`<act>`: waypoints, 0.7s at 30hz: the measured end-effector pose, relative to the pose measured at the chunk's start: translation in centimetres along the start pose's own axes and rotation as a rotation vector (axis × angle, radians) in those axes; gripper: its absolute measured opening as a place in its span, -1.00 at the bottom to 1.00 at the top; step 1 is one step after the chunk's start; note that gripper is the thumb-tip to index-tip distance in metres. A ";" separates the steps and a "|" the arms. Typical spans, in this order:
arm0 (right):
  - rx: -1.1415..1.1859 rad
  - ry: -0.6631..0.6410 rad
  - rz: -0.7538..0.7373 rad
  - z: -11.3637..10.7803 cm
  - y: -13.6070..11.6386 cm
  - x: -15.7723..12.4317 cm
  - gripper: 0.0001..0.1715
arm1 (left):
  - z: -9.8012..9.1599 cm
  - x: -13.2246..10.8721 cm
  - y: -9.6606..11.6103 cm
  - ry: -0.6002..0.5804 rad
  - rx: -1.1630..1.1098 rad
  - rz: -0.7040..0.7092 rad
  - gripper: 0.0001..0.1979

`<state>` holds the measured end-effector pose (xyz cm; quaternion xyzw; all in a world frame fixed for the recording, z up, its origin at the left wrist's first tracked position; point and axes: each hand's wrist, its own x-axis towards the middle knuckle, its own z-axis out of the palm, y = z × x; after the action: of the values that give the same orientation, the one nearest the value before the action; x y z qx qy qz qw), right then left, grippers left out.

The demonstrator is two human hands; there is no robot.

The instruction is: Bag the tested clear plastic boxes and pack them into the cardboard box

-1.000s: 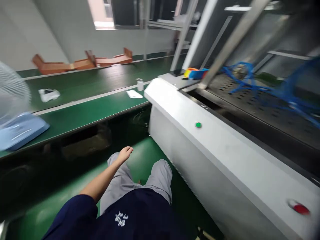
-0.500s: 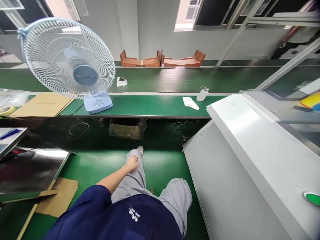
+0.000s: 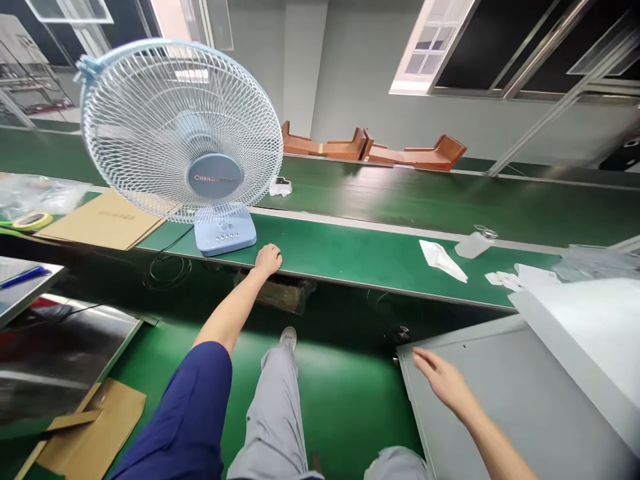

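My left hand [image 3: 267,260] is loosely curled at the front edge of the green conveyor bench [image 3: 350,257], holding nothing, and it sits to the right of the pale blue base of an electric desk fan [image 3: 225,230]. My right hand [image 3: 443,383] hangs open and empty over a grey metal machine panel [image 3: 500,393], close to but apparently not touching it. Farther right on the belt lie a folded white paper [image 3: 443,260] and a white bottle with a metal cap [image 3: 473,245].
A cardboard sheet [image 3: 103,220] and a tape roll [image 3: 31,220] lie on the bench at left. Behind runs a second green belt [image 3: 400,200] with a white cloth [image 3: 280,188]. Orange-brown trough pieces [image 3: 370,150] stand beyond it. Loose cardboard [image 3: 95,420] lies on the green floor.
The view has swung from a tilted angle to nearly level, bringing the fan fully into view. My left hand has moved from my leg forward to the bench edge, and my right hand has come into view.
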<state>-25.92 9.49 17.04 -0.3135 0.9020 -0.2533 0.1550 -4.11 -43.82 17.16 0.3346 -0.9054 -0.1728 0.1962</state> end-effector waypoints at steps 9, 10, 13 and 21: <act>-0.289 -0.061 -0.475 5.2 -25.1 30.6 -0.56 | 2.3 0.3 -1.0 0.164 0.036 -0.038 -0.76; -0.296 -0.055 -0.517 6.6 -27.8 33.6 -0.55 | 2.5 0.3 -1.1 0.170 0.032 -0.038 -0.77; -0.265 -0.025 -0.582 10.9 -35.2 41.3 -0.49 | 2.8 0.2 -1.3 0.190 0.030 -0.043 -0.78; -0.183 -0.087 -0.589 19.6 -46.7 53.7 -0.41 | 4.1 -0.1 -1.8 0.345 0.001 0.036 -0.73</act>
<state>-35.09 -63.69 20.29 -0.5844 0.7841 -0.1912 0.0844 -4.95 -44.30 12.82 0.3431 -0.8643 -0.1089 0.3514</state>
